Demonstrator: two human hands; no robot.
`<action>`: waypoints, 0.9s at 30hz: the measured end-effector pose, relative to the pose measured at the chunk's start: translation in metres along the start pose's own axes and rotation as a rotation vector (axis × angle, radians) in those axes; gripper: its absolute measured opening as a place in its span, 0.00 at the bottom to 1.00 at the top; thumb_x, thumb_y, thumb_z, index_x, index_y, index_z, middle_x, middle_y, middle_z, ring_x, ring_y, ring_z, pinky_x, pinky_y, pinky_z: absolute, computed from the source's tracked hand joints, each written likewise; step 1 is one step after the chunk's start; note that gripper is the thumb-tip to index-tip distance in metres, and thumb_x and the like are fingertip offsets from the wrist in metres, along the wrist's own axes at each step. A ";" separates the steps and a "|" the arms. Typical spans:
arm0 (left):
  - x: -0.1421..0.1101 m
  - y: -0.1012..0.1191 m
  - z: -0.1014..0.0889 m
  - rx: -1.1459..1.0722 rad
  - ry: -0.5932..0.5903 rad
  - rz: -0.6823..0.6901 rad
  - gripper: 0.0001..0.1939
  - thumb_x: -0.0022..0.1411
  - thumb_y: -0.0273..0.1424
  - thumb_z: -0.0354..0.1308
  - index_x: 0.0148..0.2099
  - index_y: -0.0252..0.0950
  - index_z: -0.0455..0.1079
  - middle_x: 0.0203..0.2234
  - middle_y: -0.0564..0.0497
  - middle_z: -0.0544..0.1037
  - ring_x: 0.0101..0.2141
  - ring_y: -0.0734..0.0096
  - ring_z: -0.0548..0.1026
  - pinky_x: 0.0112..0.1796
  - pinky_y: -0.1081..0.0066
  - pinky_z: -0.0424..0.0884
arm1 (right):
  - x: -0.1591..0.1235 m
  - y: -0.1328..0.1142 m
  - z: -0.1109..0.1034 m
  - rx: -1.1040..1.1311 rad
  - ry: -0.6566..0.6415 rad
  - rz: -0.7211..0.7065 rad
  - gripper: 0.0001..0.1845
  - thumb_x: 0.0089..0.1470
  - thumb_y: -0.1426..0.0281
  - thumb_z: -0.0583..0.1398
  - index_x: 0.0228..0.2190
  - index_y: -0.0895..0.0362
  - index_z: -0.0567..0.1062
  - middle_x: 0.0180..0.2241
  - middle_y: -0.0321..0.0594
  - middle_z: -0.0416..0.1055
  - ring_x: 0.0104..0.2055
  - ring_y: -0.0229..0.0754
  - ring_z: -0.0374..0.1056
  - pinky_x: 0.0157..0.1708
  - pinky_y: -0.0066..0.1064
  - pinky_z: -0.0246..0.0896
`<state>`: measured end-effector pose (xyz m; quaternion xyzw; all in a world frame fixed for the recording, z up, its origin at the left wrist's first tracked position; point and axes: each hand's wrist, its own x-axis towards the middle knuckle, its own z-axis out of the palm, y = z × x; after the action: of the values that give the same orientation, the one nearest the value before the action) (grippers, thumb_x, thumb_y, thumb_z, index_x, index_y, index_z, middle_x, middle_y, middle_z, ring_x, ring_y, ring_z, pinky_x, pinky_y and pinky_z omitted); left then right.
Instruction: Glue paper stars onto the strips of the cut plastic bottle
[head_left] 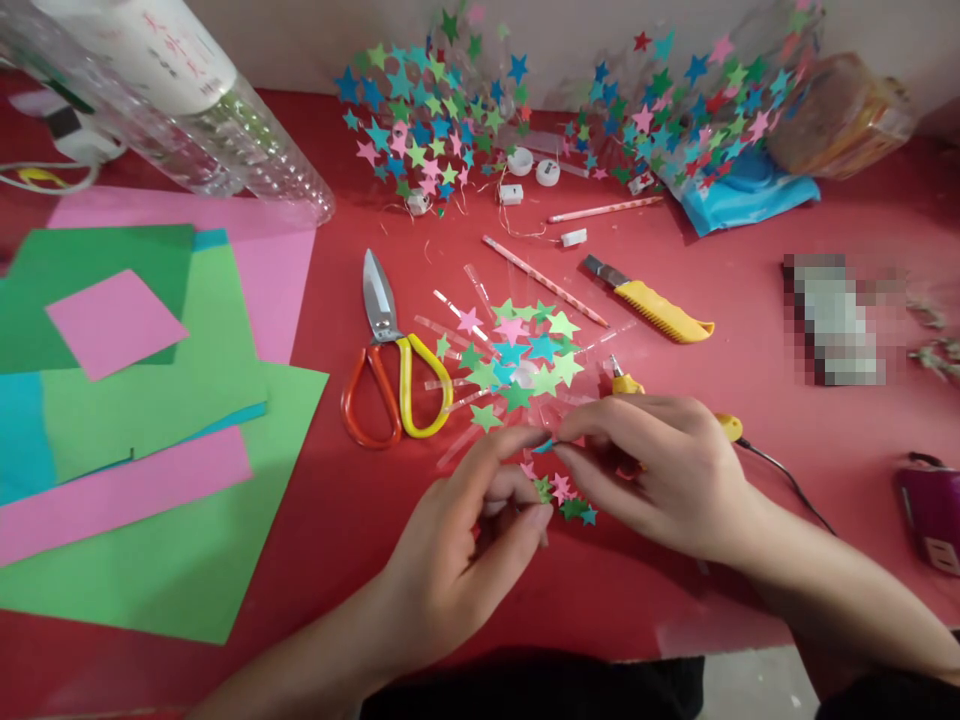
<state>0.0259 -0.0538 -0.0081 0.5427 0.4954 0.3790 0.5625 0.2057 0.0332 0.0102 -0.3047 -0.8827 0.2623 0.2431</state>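
My right hand (660, 470) pinches a small blue paper piece, apparently a star (544, 446), between thumb and forefinger. The forefinger of my left hand (480, 540) reaches to the left edge of that piece. My left thumb meets the curled fingers below, and whatever they grip is hidden. Small pink, green and blue paper stars (561, 488) lie just beyond the left thumb tip. Farther back, larger paper stars (541, 347) form a cluster with clear strips (459, 312) radiating out from under it. Under my right hand, a yellow-handled tool with a metal tip (627, 382) is mostly covered.
Scissors (386, 340) lie left of the cluster; a yellow utility knife (664, 310) and pencils (546, 279) lie behind it. Coloured paper sheets (285, 420) cover the left side. Two star-covered decorations (420, 110) stand by the wall. A black cord (787, 484) runs right.
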 end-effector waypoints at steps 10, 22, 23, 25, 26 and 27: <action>0.003 -0.001 0.006 -0.191 0.110 -0.063 0.12 0.67 0.30 0.52 0.52 0.43 0.62 0.23 0.59 0.73 0.17 0.84 0.66 0.20 0.81 0.65 | -0.001 -0.005 0.007 0.011 0.028 0.158 0.04 0.56 0.71 0.59 0.31 0.59 0.72 0.16 0.26 0.63 0.17 0.27 0.59 0.20 0.21 0.52; 0.019 0.006 0.015 -0.258 0.329 -0.153 0.06 0.66 0.33 0.55 0.37 0.37 0.67 0.15 0.60 0.71 0.11 0.87 0.58 0.13 0.84 0.54 | -0.002 -0.007 0.012 0.041 0.026 0.257 0.06 0.56 0.68 0.57 0.30 0.58 0.72 0.15 0.26 0.62 0.16 0.26 0.55 0.20 0.21 0.50; 0.021 0.007 0.017 -0.251 0.360 -0.149 0.05 0.65 0.33 0.55 0.36 0.37 0.68 0.15 0.60 0.70 0.11 0.87 0.58 0.13 0.84 0.54 | -0.002 -0.007 0.012 0.040 0.024 0.261 0.06 0.56 0.68 0.57 0.31 0.58 0.72 0.16 0.26 0.62 0.16 0.27 0.55 0.20 0.21 0.49; 0.023 0.006 0.020 -0.243 0.420 -0.150 0.05 0.64 0.32 0.56 0.36 0.37 0.68 0.13 0.60 0.68 0.12 0.87 0.58 0.14 0.84 0.54 | -0.002 -0.007 0.010 0.042 0.020 0.262 0.07 0.57 0.68 0.56 0.32 0.58 0.73 0.16 0.26 0.61 0.16 0.27 0.54 0.20 0.21 0.49; 0.023 0.006 0.021 -0.246 0.445 -0.150 0.05 0.64 0.32 0.56 0.35 0.37 0.68 0.13 0.61 0.66 0.12 0.86 0.58 0.14 0.84 0.54 | -0.002 -0.007 0.009 0.047 0.025 0.256 0.07 0.57 0.69 0.56 0.33 0.58 0.73 0.16 0.26 0.61 0.16 0.27 0.54 0.20 0.21 0.49; 0.024 0.005 0.022 -0.252 0.466 -0.150 0.05 0.64 0.31 0.56 0.35 0.37 0.68 0.12 0.61 0.64 0.13 0.86 0.58 0.14 0.84 0.54 | -0.002 -0.007 0.008 0.052 0.036 0.246 0.07 0.57 0.69 0.56 0.33 0.58 0.73 0.16 0.26 0.61 0.16 0.27 0.54 0.20 0.21 0.49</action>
<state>0.0528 -0.0351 -0.0080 0.3284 0.5991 0.5095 0.5231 0.1994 0.0246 0.0083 -0.4091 -0.8271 0.3073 0.2325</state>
